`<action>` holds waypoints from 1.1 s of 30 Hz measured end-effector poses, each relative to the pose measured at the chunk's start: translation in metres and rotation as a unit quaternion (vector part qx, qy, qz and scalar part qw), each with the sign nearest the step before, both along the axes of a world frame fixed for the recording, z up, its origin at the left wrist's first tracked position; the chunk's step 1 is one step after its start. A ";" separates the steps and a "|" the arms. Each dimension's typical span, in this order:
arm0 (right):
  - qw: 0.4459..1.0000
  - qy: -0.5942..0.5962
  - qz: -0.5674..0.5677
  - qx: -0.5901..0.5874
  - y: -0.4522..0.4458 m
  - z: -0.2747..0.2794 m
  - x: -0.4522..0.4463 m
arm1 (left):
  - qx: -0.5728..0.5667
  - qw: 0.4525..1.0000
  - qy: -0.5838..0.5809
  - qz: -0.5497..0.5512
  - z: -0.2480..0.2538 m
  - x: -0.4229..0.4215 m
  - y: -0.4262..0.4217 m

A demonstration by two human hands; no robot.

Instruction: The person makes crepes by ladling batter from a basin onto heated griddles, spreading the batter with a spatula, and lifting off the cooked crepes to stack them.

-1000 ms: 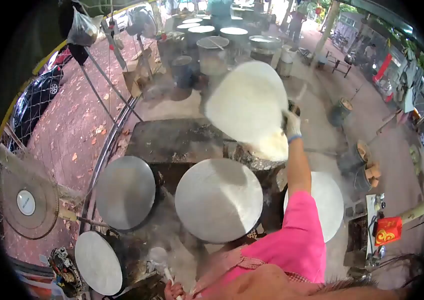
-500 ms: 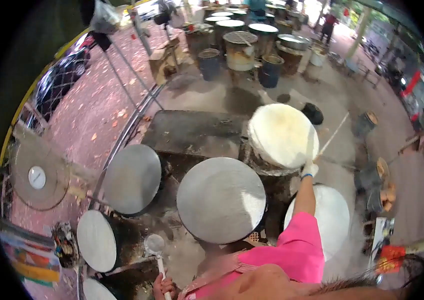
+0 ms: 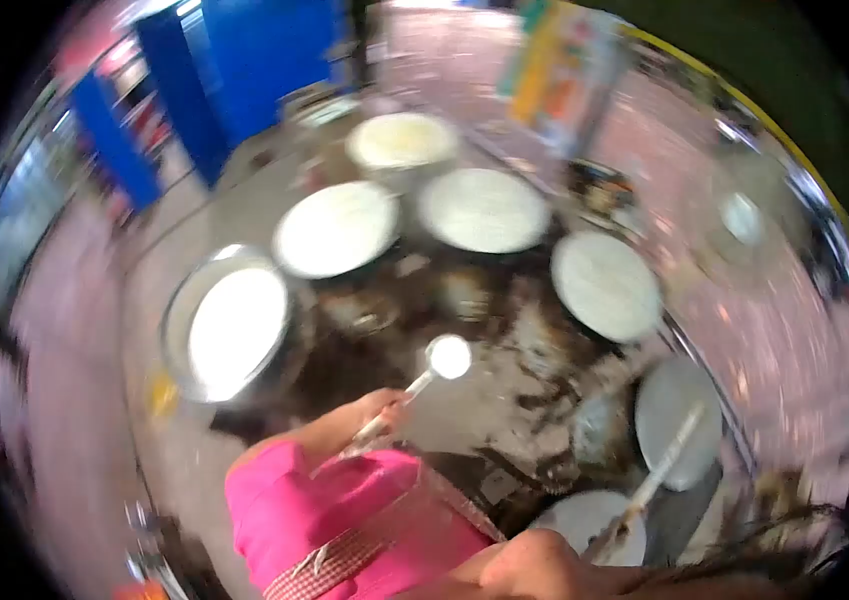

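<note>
My left hand (image 3: 381,412) is closed around the handle of a ladle (image 3: 449,357). The ladle's round bowl looks white inside, as if filled with white liquid, and hangs over the grey floor amid the round pans. At lower right, a long pale stick (image 3: 679,448) slants up from my right hand (image 3: 612,535), which is blurred and partly hidden low in the view. The stick's far part crosses in front of a grey round pan (image 3: 666,400). Under my right hand lies another pale round surface (image 3: 554,517). A wide metal basin (image 3: 176,345) of white liquid stands left of the ladle.
Several round white-topped pans (image 3: 336,230) on dark stands curve around me, including one at the right (image 3: 606,287). Behind are blue panels (image 3: 269,65). A standing fan (image 3: 741,217) is at the right, near a wire fence. Paved ground lies beyond a rail.
My view has swung left, bringing the basin and blue panels into sight. The ladle has come up and forward, its bowl now white. The stick has moved away from the large cream-coloured round.
</note>
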State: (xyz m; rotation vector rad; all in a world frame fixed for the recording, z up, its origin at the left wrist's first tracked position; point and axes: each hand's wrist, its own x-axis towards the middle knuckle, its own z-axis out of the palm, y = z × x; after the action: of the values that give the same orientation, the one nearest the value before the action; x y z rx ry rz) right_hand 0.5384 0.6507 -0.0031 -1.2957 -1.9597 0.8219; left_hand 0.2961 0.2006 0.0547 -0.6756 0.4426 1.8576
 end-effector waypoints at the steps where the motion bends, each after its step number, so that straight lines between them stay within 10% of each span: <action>1: 0.996 -0.002 0.091 0.010 -0.014 0.013 -0.051 | 0.020 0.998 -0.015 0.052 0.003 0.006 -0.031; 3: 0.961 0.003 0.277 0.022 -0.059 0.035 -0.150 | 0.079 0.980 -0.066 0.169 0.015 0.034 -0.084; 5: 0.870 0.021 0.479 -0.119 -0.147 0.031 -0.243 | 0.035 0.950 0.147 0.273 0.012 0.060 -0.155; 10: 0.661 -0.200 0.703 0.170 -0.398 0.093 -0.393 | -0.214 0.876 0.277 0.332 0.010 0.076 -0.308; 16: 0.441 -0.321 0.762 0.349 -0.674 0.079 -0.440 | -0.336 0.865 0.157 0.339 -0.112 0.038 -0.477; 19: 0.305 -0.325 0.791 0.419 -0.722 0.044 -0.433 | -0.392 0.886 0.032 0.245 -0.265 0.036 -0.529; 23: 0.430 -0.355 0.767 0.319 -0.695 0.030 -0.437 | -0.560 0.799 0.110 0.189 -0.232 0.025 -0.502; 26: 0.422 -0.393 0.774 0.263 -0.672 -0.002 -0.399 | -0.346 0.877 -0.087 0.320 -0.252 -0.005 -0.495; 30: 0.493 -0.375 0.759 0.201 -0.641 0.057 -0.359 | 0.080 0.847 -0.207 0.483 -0.071 -0.010 -0.488; 33: 0.560 -0.261 0.763 0.193 -0.625 0.094 -0.347 | -0.129 0.840 -0.061 0.524 0.078 -0.013 -0.474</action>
State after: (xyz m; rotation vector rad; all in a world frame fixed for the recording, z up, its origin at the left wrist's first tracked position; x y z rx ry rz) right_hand 0.1916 0.0261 0.0908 0.9563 -3.2865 0.5150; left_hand 0.2833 -0.2734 0.1327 -1.4059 0.2354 2.7732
